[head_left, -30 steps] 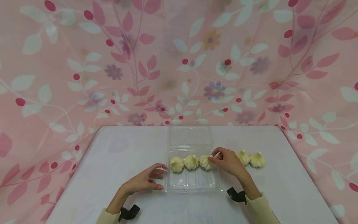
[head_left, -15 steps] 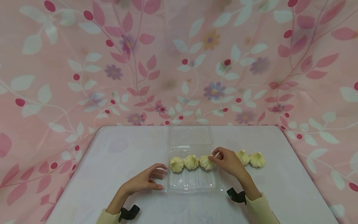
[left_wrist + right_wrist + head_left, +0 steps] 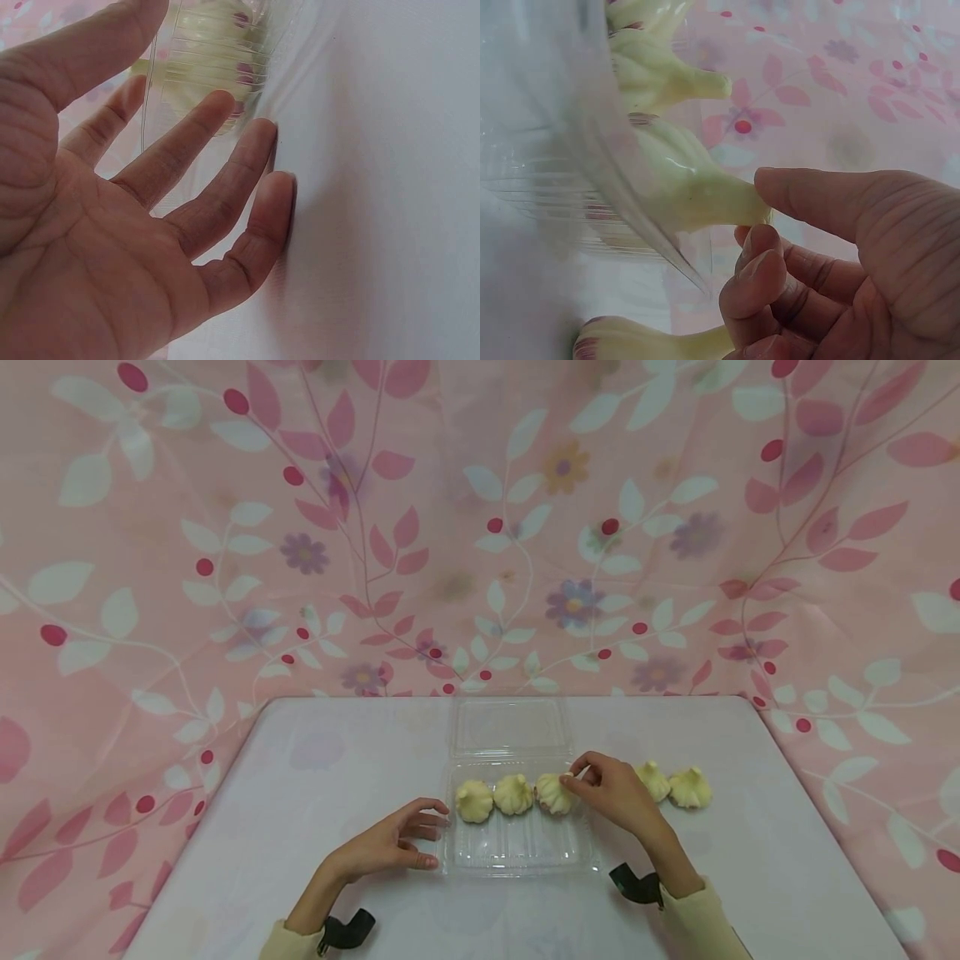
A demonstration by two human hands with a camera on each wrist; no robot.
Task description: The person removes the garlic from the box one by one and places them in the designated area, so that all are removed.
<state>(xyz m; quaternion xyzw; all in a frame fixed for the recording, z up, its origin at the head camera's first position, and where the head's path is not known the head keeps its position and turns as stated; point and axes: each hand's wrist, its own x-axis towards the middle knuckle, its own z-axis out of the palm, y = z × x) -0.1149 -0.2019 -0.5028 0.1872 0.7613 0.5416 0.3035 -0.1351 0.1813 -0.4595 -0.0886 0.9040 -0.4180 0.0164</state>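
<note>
Right hand (image 3: 609, 789) pinched the stem (image 3: 731, 199) of the rightmost garlic (image 3: 552, 795) in the box (image 3: 517, 853), fingertips (image 3: 774, 189) covering its tip; wrist (image 3: 670, 853) angled in from right of the box. Right of box, another bulb (image 3: 655, 782) was partly hidden by that hand. Left hand (image 3: 388, 841), fingers apart, lay just left of the box, contact unclear.

Pale yellow garlic bulbs (image 3: 513, 795), purple-streaked
</note>
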